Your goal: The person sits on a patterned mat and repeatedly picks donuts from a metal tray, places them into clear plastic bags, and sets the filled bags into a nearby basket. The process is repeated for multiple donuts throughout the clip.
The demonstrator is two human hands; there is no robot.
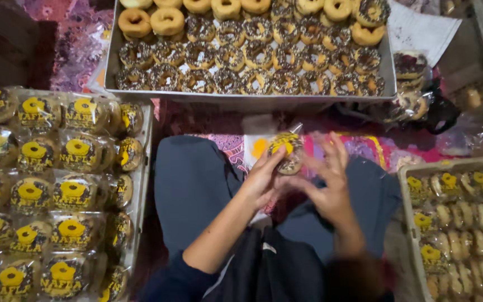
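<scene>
While left hand (262, 178) grips bagged doughnut (287, 151), right hand (330, 182) splayed

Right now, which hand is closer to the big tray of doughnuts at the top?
Right, by a little. The right hand has its fingers raised toward the tray, beside the wrapped doughnut. The left hand holds that doughnut slightly lower.
</scene>
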